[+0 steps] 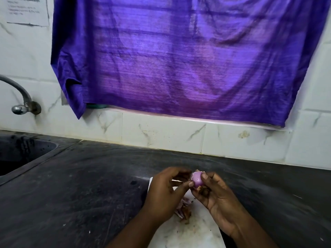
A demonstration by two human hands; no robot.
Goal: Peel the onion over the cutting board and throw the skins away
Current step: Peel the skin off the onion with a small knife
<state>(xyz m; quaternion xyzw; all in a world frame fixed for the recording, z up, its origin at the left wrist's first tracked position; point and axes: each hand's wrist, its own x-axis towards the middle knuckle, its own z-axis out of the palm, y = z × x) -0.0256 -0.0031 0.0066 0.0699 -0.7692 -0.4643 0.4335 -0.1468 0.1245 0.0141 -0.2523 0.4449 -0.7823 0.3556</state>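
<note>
A small purple onion point(196, 180), mostly peeled, is held above the white cutting board point(193, 230). My right hand point(217, 197) grips it from the right and below, fingers curled round it, with brown skin scraps against the palm. My left hand point(165, 192) is at the onion's left side, thumb tip and fingers pinching at a strip of skin on it. A small pile of pink and brown skins point(182, 211) lies on the board, partly hidden by my left hand.
The board sits on a dark stone counter point(89, 194). A steel sink point(21, 153) lies at the left with a tap point(19, 104) on the tiled wall. A purple cloth point(179, 59) hangs over the window behind.
</note>
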